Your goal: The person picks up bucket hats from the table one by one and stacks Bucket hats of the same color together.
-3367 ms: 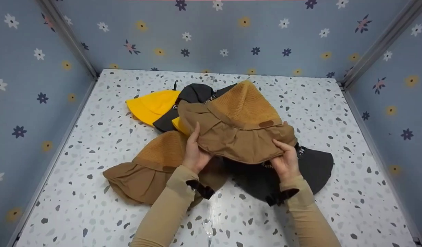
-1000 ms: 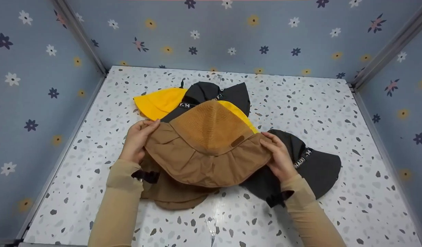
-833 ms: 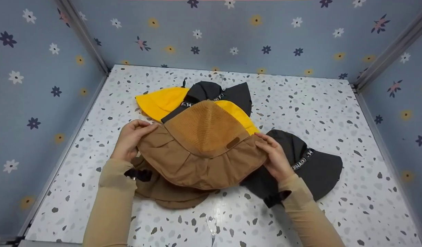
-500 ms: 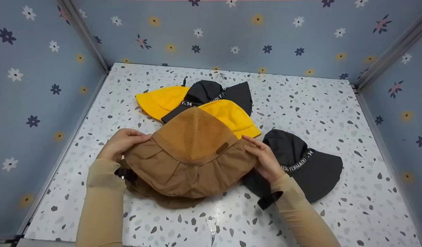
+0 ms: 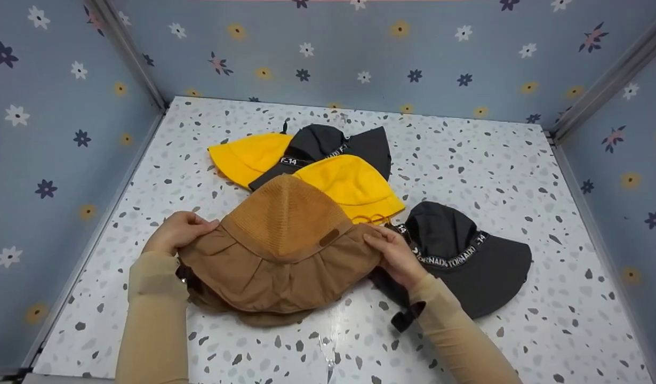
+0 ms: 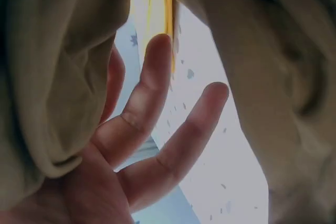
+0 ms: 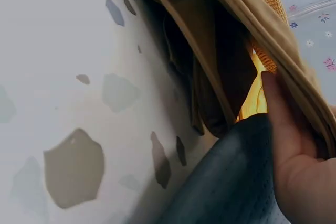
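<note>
A brown sun hat, with a ribbed tan crown and a pleated cloth brim, is held between both hands. My left hand pinches the left side of the brim; in the left wrist view two of its fingers stretch out beside the cloth. My right hand pinches the brim's right side, thumb in front. Below lies a second brown hat, mostly hidden, its edge showing under the front brim. In the right wrist view, folds of brown brim hang close over the table.
A yellow hat lies just behind the held hat. Farther back are a black hat with a lettered band and another yellow hat. Another black hat lies by my right forearm. Flower-patterned walls enclose the speckled table.
The held brown hat has moved left and toward me, over the other brown hat, uncovering the near yellow hat. My left hand has shifted from the front brim to its left side.
</note>
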`<state>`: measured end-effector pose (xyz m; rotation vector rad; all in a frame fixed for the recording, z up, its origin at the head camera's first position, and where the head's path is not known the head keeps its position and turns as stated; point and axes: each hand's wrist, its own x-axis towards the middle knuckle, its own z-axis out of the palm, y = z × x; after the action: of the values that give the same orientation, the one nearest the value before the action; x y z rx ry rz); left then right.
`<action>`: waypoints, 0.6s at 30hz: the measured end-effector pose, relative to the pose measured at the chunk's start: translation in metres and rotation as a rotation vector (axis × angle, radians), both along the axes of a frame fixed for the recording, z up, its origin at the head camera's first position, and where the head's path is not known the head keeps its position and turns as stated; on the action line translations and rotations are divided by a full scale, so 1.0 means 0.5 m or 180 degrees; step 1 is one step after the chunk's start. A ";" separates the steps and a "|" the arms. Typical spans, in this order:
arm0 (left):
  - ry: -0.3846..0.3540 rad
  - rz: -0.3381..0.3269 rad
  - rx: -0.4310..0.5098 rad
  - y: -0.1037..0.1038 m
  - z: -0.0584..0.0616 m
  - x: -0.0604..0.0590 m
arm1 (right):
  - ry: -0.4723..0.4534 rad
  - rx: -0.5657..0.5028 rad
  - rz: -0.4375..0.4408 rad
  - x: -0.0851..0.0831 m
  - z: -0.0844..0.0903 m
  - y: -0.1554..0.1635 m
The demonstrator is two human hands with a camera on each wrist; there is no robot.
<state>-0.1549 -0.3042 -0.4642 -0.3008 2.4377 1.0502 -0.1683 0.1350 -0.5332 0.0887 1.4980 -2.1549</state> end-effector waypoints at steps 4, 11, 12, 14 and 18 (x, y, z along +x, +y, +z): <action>-0.0020 0.0039 -0.0017 -0.016 -0.002 0.007 | -0.0032 0.0000 0.0099 0.002 -0.002 -0.006; -0.0005 0.0058 0.0189 -0.033 -0.004 0.023 | -0.0080 -0.0399 0.0222 0.008 -0.008 -0.021; 0.0011 0.0068 0.0239 -0.035 -0.007 0.025 | -0.0096 -0.0423 0.0234 0.008 -0.010 -0.023; 0.0029 0.0107 0.0326 -0.039 -0.014 0.029 | -0.0135 -0.0437 0.0247 0.009 -0.013 -0.026; 0.0023 0.0181 0.0431 -0.045 -0.023 0.036 | -0.0206 -0.0418 0.0222 0.009 -0.019 -0.032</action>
<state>-0.1366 -0.3266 -0.4757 -0.3234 2.3629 1.2362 -0.1640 0.1190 -0.5429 0.0592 1.3012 -2.1673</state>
